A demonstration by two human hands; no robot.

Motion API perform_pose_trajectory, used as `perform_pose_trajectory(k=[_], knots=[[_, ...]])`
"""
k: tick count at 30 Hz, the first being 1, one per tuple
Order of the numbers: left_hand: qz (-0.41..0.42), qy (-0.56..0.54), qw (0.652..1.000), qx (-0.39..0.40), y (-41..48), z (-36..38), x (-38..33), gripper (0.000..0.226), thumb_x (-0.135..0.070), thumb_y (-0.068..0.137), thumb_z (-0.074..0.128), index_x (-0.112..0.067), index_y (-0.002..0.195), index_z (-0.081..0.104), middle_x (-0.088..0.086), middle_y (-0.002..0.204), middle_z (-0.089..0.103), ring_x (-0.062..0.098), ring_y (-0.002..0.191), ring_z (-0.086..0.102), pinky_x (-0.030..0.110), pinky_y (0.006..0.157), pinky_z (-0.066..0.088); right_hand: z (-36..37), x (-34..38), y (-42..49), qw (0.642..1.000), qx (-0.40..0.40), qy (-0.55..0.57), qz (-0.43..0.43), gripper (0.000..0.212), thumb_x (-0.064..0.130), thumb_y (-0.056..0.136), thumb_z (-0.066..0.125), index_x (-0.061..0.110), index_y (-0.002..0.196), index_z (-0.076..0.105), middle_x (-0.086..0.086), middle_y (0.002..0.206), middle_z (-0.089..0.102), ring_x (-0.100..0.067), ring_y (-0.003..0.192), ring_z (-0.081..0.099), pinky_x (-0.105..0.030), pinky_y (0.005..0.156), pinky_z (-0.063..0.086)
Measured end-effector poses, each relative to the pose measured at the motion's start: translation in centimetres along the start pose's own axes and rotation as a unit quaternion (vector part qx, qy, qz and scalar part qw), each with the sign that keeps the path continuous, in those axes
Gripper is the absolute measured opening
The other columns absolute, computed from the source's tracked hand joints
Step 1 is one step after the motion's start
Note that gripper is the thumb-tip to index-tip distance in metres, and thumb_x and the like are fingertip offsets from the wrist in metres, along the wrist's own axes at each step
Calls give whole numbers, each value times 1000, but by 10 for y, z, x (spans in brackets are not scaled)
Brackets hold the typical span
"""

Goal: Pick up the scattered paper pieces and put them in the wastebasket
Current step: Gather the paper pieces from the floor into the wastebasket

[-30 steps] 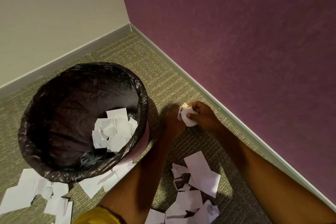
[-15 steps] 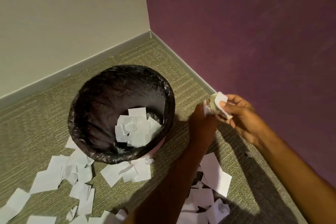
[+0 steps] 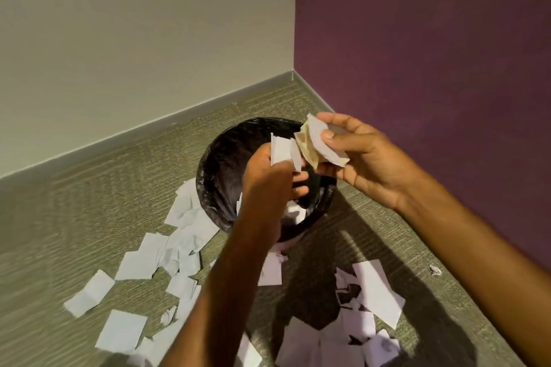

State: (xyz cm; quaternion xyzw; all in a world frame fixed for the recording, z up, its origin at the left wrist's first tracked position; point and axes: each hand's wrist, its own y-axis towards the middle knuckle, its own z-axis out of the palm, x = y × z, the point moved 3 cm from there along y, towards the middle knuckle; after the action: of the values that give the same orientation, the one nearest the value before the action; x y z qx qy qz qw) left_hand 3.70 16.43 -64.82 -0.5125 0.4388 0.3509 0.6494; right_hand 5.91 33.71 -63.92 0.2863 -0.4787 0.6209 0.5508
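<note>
- Left hand (image 3: 265, 179): raised, back towards the camera, fingers pinching white paper strips (image 3: 280, 150).
- Right hand (image 3: 360, 164): just right of the left, thumb clamping a creased wad of white and cream paper (image 3: 317, 140).
- Wastebasket (image 3: 217, 164): round, black liner, directly beneath the left hand, with white scraps inside.
- Paper pieces (image 3: 140, 262): white, torn, on the carpet (image 3: 74, 217) below both hands.

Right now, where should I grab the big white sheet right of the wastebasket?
Take the big white sheet by its right edge, coming from the right. It lies flat on the carpet and its left side meets other scraps, so that free edge probably pinches easiest.
</note>
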Motion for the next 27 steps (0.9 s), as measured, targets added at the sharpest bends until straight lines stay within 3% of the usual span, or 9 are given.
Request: perform_pose_trajectory(k=[6, 8, 10, 12, 15, 17, 20, 24, 27], knots=[[-121, -37, 991, -35, 14, -47, 13, 27, 1, 101, 53, -9, 119, 71, 16, 117, 78, 30, 102, 76, 43, 80, 65, 48, -45, 36, 987, 7, -147, 64, 45, 5, 102, 68, 22, 143, 61, -6, 128, 77, -29, 118, 74, -47, 96, 57], [-157, -52, 985, -52, 19, -57, 21, 33, 2, 96, 53, -3, 125, 69, 23, 123, 75, 33, 106, 76, 41, 75, 67, 58, -56, 41, 983, 10, -168, 67, 48, 2, 101, 67, 19, 145, 59, -7, 129, 75, -23, 111, 74, -37, 91, 59], [-167, -45, 984, -43, 19, -62, 25, 37, -7, 88, 58, -2, 123, 71, 24, 128, 73, 36, 112, 74, 47, 85, 67, 66, -62, 44, 980, 14, -187, 73, 50, 1, 101, 67, 18, 147, 57, -6, 129, 74, -17, 104, 74, -28, 81, 58], [-166, -39, 985, -22, 17, -66, 27, 34, -14, 87, 61, -5, 116, 75, 18, 114, 75, 31, 103, 74, 45, 84, 63, 70, -68, 46, 978, 10, -195, 79, 50, 1, 101, 66, 18, 148, 57, -4, 127, 72, -16, 104, 75, -24, 77, 57], [-159, -52, 986, -19, 18, -71, 29, 23, -17, 99, 62, -9, 114, 77, 0, 74, 66, 15, 71, 67, 42, 85, 60, 70, -73, 50, 972, 2, -218, 85, 49, 3, 99, 67, 24, 143, 61, 0, 128, 72, -23, 115, 75, -33, 90, 57], [-151, -42, 988, -11, 20, -72, 30, 30, -26, 97, 65, -12, 121, 77, 1, 88, 73, 17, 83, 67, 45, 88, 57, 68, -75, 50, 970, -1, -231, 80, 48, 4, 98, 69, 25, 140, 63, -2, 133, 71, -19, 118, 73, -27, 86, 56], [-150, -45, 988, -8, 21, -71, 29, 43, -41, 86, 68, -20, 123, 77, 5, 127, 77, 25, 122, 68, 45, 86, 57, 63, -74, 49, 970, -7, -236, 65, 44, 7, 98, 73, 23, 138, 65, -5, 137, 69, -16, 122, 70, -15, 76, 53], [-133, -65, 988, -40, 16, -70, 23, 48, -46, 80, 73, -24, 123, 76, 1, 133, 74, 22, 129, 64, 41, 87, 59, 55, -66, 41, 972, -6, -228, 47, 39, 9, 98, 73, 23, 134, 67, -4, 136, 70, -17, 128, 67, -36, 109, 54], [-87, -75, 992, -54, 0, -63, 12, 24, -33, 100, 69, -18, 118, 73, 5, 114, 78, 22, 112, 73, 43, 97, 59, 48, -50, 25, 983, -1, -180, 39, 37, 2, 100, 70, 15, 134, 68, -10, 135, 72, -21, 124, 72, -42, 112, 56]])
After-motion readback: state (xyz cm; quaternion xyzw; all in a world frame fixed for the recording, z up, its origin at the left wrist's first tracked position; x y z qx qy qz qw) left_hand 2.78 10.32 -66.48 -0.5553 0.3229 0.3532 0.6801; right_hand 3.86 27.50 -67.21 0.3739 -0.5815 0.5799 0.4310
